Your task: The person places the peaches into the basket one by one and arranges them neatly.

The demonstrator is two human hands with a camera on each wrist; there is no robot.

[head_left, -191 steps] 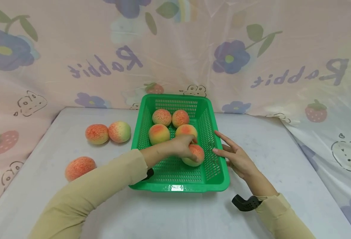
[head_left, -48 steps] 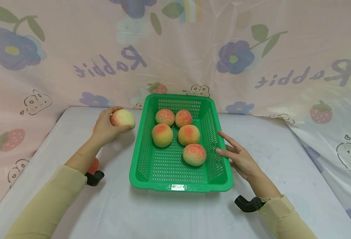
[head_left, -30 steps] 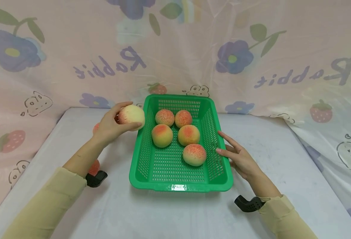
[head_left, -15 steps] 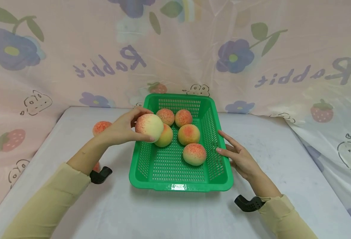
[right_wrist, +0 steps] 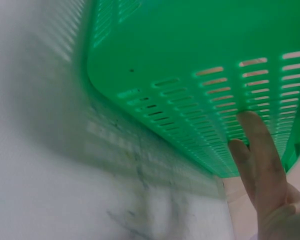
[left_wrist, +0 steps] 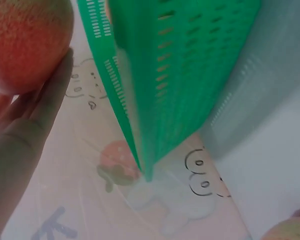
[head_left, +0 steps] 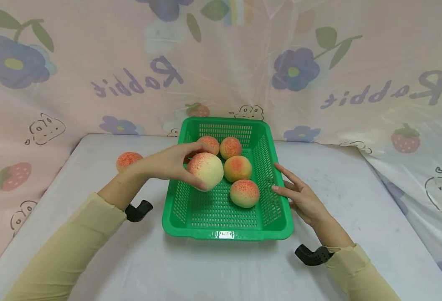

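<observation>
My left hand (head_left: 173, 163) holds a pale, red-tinged peach (head_left: 207, 172) above the left half of a green plastic basket (head_left: 224, 235). Fingers curve behind the fruit and the thumb lies along its near side. In the left wrist view the same peach (left_wrist: 27, 45) shows its red side. In the basket sit several peaches: one at the back right (head_left: 231, 147), an orange-yellow peach (head_left: 237, 169) and a near peach (head_left: 245, 193). The held fruit hides part of the basket's left side. My right hand (head_left: 303, 200) holds the basket's right rim, thumb over it, two fingers (right_wrist: 262, 160) against the outer wall.
A red peach (head_left: 128, 161) lies on the white table (head_left: 190, 271) left of the basket, partly behind my left forearm. Black curved wrist pieces stick out at my left cuff (head_left: 139, 211) and right cuff (head_left: 312, 255). A printed cloth (head_left: 221, 54) hangs behind the table.
My left hand has carried the pale peach from the table's left side rightward, across the rim, to over the basket. My right hand stays at the right rim.
</observation>
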